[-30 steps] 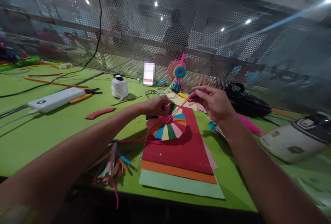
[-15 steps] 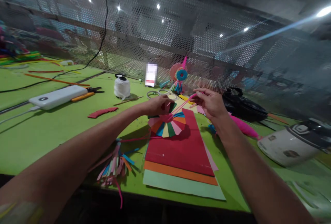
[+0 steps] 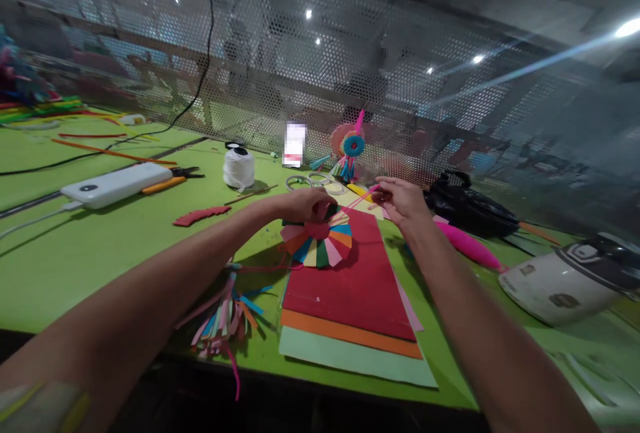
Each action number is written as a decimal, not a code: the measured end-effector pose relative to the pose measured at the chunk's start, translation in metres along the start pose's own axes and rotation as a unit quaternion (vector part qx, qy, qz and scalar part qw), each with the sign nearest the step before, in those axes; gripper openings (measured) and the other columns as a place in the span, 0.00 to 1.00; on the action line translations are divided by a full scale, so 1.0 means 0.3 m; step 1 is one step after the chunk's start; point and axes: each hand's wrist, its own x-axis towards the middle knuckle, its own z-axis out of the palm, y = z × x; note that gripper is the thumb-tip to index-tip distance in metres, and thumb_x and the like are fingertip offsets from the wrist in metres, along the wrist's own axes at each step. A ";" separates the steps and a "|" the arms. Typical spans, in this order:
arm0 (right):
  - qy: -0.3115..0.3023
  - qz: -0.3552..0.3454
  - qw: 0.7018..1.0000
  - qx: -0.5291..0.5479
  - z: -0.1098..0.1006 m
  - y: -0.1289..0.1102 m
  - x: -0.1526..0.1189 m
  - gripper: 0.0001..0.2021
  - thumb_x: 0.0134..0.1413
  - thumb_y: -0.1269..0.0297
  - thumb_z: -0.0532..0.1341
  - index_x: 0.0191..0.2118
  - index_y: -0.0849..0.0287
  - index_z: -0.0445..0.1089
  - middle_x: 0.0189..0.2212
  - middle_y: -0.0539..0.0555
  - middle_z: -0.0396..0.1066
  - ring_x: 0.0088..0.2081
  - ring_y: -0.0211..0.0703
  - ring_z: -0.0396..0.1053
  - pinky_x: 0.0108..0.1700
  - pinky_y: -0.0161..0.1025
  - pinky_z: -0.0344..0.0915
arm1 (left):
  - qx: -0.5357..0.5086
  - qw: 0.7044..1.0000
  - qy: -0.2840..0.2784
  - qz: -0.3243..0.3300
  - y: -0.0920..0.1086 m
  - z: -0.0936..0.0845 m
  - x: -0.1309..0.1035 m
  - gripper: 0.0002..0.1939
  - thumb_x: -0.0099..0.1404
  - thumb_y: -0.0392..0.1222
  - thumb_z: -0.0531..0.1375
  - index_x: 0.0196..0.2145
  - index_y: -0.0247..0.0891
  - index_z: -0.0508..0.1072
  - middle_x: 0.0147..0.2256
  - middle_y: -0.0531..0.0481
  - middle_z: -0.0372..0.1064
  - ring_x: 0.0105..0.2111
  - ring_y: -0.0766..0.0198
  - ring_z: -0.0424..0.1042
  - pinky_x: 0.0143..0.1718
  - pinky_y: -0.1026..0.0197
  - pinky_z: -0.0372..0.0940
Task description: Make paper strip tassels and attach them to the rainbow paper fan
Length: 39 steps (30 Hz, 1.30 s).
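My left hand [image 3: 311,206] is closed on the upper edge of a round multicoloured paper rosette [image 3: 320,251], tilted above the sheets. My right hand [image 3: 401,199] pinches a pink cord [image 3: 356,201] that runs in strands down to the rosette's pink middle. Beneath lies a stack of coloured sheets, a red sheet [image 3: 350,293] on top, with an orange sheet [image 3: 350,334] and a pale green sheet [image 3: 357,361] showing at the near end. A tassel of paper strips [image 3: 227,316] rests to the left, and pink cord stretches from it toward the rosette.
On the green table [image 3: 125,266] are a white power bank [image 3: 117,186], pliers [image 3: 167,183], a thread spool [image 3: 239,169], red paper pieces [image 3: 200,215] and an upright phone [image 3: 295,145]. A finished-looking ornament [image 3: 353,146] stands behind. Rightward are a black bag [image 3: 473,209] and a white jug [image 3: 555,283].
The rosette has shifted slightly left and turned in my left hand. My right hand still holds the pink cord, drawn out to the right. The view has moved a little.
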 end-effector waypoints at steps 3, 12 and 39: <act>0.006 0.007 1.000 -0.002 0.000 0.015 0.010 0.07 0.41 0.81 0.56 0.26 0.64 0.66 0.12 0.48 0.66 0.14 0.32 0.63 0.22 0.31 0.63 | -0.005 0.999 -0.029 -0.018 -0.010 0.011 0.000 0.30 0.50 0.33 0.57 0.53 0.36 0.66 0.42 0.44 0.67 0.37 0.62 0.65 0.36 0.64 0.59; -0.021 -0.014 0.999 -0.020 -0.029 0.058 -0.022 0.05 0.38 0.76 0.59 0.27 0.63 0.67 0.15 0.47 0.67 0.17 0.31 0.65 0.25 0.32 0.65 | -0.025 0.996 -0.044 -0.072 -0.058 0.071 -0.013 0.28 0.48 0.34 0.58 0.50 0.34 0.68 0.41 0.45 0.70 0.35 0.61 0.67 0.33 0.65 0.59; -0.150 -0.136 0.899 -0.388 -0.128 0.103 -0.118 0.14 0.47 0.66 0.56 0.39 0.64 0.73 0.25 0.55 0.73 0.22 0.38 0.68 0.25 0.35 0.64 | -0.005 0.997 -0.032 -0.073 -0.012 0.076 -0.028 0.22 0.52 0.34 0.55 0.46 0.37 0.71 0.36 0.47 0.71 0.31 0.64 0.64 0.31 0.66 0.57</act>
